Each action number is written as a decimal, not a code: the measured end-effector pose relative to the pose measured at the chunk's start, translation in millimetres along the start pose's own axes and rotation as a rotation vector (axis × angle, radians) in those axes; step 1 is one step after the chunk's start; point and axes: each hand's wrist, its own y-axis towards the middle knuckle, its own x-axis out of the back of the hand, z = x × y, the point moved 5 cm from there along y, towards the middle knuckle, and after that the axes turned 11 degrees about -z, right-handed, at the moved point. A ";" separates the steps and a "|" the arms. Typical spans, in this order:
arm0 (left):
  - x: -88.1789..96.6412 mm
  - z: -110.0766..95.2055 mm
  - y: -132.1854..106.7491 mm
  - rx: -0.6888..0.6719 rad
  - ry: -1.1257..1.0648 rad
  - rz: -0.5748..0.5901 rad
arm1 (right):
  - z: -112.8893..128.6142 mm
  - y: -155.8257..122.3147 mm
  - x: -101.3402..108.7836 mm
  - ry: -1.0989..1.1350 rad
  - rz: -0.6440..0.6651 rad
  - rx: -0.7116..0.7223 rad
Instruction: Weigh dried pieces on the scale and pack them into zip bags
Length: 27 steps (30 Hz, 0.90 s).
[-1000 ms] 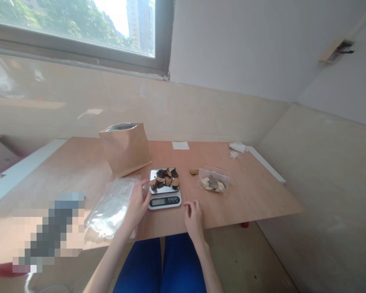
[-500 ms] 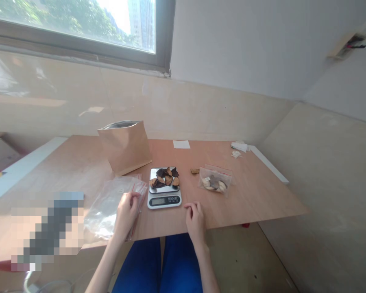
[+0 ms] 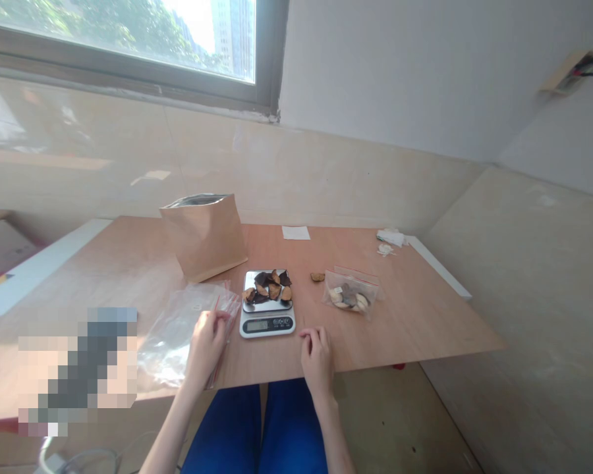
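Okay, near to far. Left hand [image 3: 208,334] rests on the clear plastic bags [image 3: 170,332], fingers curled; can't tell if it pinches a bag edge. Right hand [image 3: 318,350] sits loosely curled on the surface [image 3: 415,316], just right of the scale [image 3: 267,316], nothing visible in it. The 2 hands are apart, scale between them.

Risks: bags reach the near edge, so a backward pull by the left hand could drag them off. They also lie just beside the scale; a corner riding onto it could skew the display [image 3: 257,326]. Right hand is close enough that a bump could shift the scale. Dried brown slices [image 3: 274,291] are heaped on the pan, some at its edge; a jolt could drop them. 1 loose slice [image 3: 317,277] lies near the filled zip bag [image 3: 350,299], easy to mix up. Kraft pouch [image 3: 205,240] stands mouth open; a reaching forearm could tip it.

Vs 1 s earlier: left hand is back on the bags, away from the scale's left side. Right hand roughly same spot. Slices, zip bag, pouch look unmoved; slight view shift looks like head motion. Display too small to read.
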 end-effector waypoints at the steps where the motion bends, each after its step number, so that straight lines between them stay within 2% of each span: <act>1: 0.1 -0.2 0.1 -0.002 0.001 -0.002 | -0.5 -0.2 -0.2 0.000 -0.001 -0.002; 5: 0.8 -1.0 0.9 0.000 -0.007 -0.008 | 4.8 4.8 0.7 0.052 -0.044 0.006; 8: 0.7 -1.1 1.3 0.010 -0.008 0.000 | 25.5 18.2 -0.6 0.080 -0.074 0.093; 12: 0.4 -0.9 1.9 0.033 -0.026 0.002 | 63.0 48.9 -19.3 0.031 0.049 0.228; 15: 0.6 -1.4 2.2 0.048 -0.042 0.000 | 80.6 80.3 -39.9 -0.034 0.142 0.260; 19: 1.4 -2.3 2.7 0.074 -0.029 0.007 | 84.7 121.5 -70.7 -0.133 0.340 0.250; 22: 1.9 -3.2 2.9 0.082 -0.021 0.011 | 81.3 141.5 -88.2 -0.133 0.494 0.247; 27: 1.3 -2.0 2.1 0.094 -0.034 0.011 | 77.2 153.4 -94.5 -0.041 0.503 0.231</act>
